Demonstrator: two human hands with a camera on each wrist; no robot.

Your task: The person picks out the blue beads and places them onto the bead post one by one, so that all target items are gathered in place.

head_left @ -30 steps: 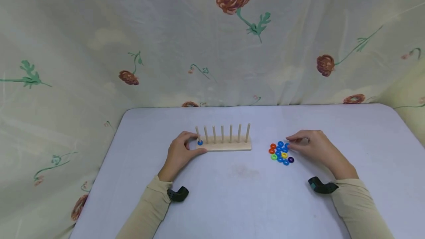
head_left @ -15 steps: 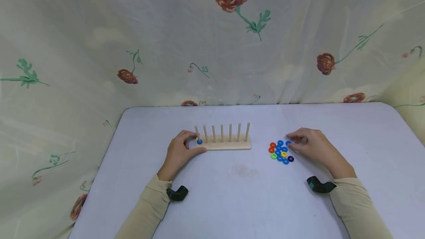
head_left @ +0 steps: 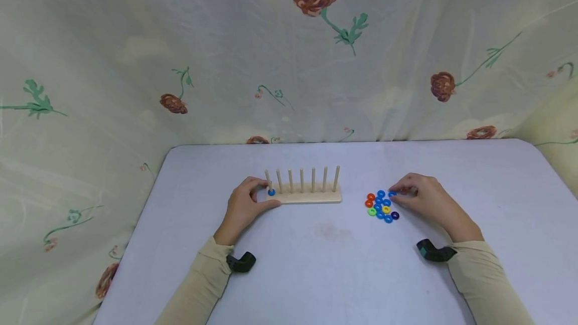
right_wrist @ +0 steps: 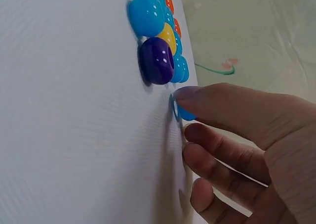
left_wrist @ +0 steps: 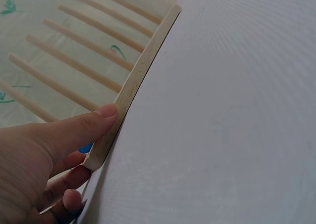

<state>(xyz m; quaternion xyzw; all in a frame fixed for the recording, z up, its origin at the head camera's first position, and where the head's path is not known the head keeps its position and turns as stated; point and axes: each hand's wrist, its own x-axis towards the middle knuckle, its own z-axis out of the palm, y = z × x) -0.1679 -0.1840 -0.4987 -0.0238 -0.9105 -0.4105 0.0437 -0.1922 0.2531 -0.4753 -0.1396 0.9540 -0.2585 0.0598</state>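
A pale wooden peg rack with a row of several upright pegs stands left of the table's middle. Its left end is gripped by my left hand, thumb on the front edge and fingers behind. At the base of the leftmost peg sits one blue ring. To the right, my right hand pinches another blue ring at the back right of a loose cluster; the thumb covers part of it. Closest to that thumb in the right wrist view are a purple ring and several blue ones.
Within the cluster lie orange-red rings, a green ring and a yellow ring. All rest on a white-covered table. Behind its far edge hangs a flowered curtain. Both wrists carry a dark device.
The blue ring at my right fingertips has shifted slightly back, a little apart from the cluster. My left hand and the peg rack have stayed in place.
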